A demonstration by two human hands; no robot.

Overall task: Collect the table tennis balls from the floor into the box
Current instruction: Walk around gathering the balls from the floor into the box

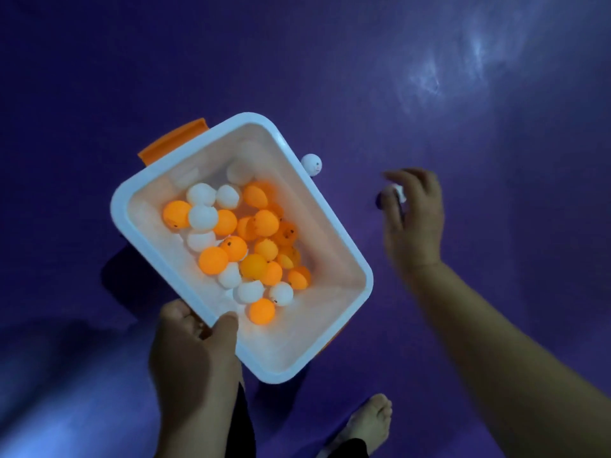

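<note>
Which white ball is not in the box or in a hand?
The small white table tennis ball peeking past the white plastic box at its rim, untouched.

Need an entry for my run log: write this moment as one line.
left hand: grips box rim | right hand: holds white ball | floor: second white ball beside box

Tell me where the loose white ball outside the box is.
Head view: the white ball lies on the purple floor just past the box's right rim, left of the right hand.
</note>
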